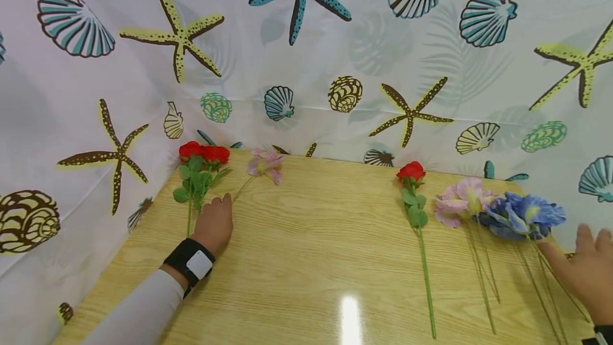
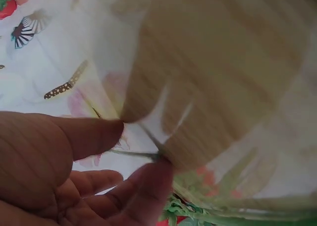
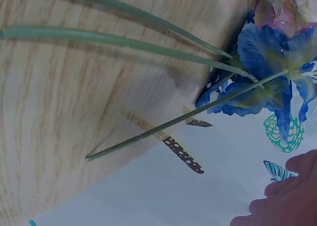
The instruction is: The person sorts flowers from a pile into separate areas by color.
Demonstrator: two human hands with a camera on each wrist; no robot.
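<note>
On the far left of the desk (image 1: pixel 316 238) lay two red roses (image 1: pixel 215 154) with green leaves (image 1: pixel 197 163). Just to the right of them was the small pink flower (image 1: pixel 265 165), its head at the far edge and its stem (image 1: pixel 243 189) running nearer, to the left hand (image 1: pixel 215 225). The step in hand seemed to be the handling of this flower by its stem. To do it well, in my judgement, one needed to keep the stem low, to press only the stem and never the soft petals, and to keep the knuckles away from the leaves. The grip there was narrow: a small gap showed between thumb and finger, and the thin stem met the fingertip. Whether it was firmly pinched, I could not tell.

More to the right, well apart, lay the lone rose (image 1: pixel 411 172), then the pink blooms (image 1: pixel 462 201), then the blue flowers (image 1: pixel 524 217). Beside these, at the right edge, was the right hand (image 1: pixel 586 268), with fingers spread. Its grip was wide, and I saw nothing held in it; whether the thumb touched a blue stem was not clear.
</note>
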